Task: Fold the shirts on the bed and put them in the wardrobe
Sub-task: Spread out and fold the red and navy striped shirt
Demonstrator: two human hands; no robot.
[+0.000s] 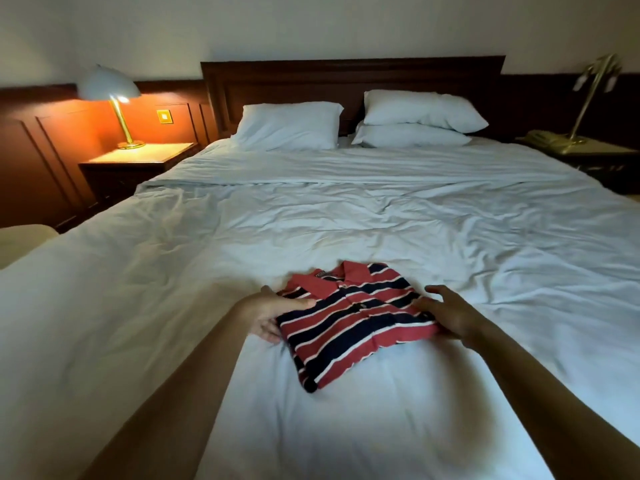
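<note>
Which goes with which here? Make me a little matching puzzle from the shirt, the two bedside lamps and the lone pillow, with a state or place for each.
Things:
1. striped shirt
2. left lamp
3. right lamp
4. single pillow

States or places:
A. switched off
B. propped against the headboard
C. folded
D. lit

Pairs: 1-C, 2-D, 3-A, 4-B

left hand (pixel 273 315): fingertips under shirt (pixel 353 323) | collar label (pixel 322 273): unreadable (too small) | right lamp (pixel 597 76): blurred
</note>
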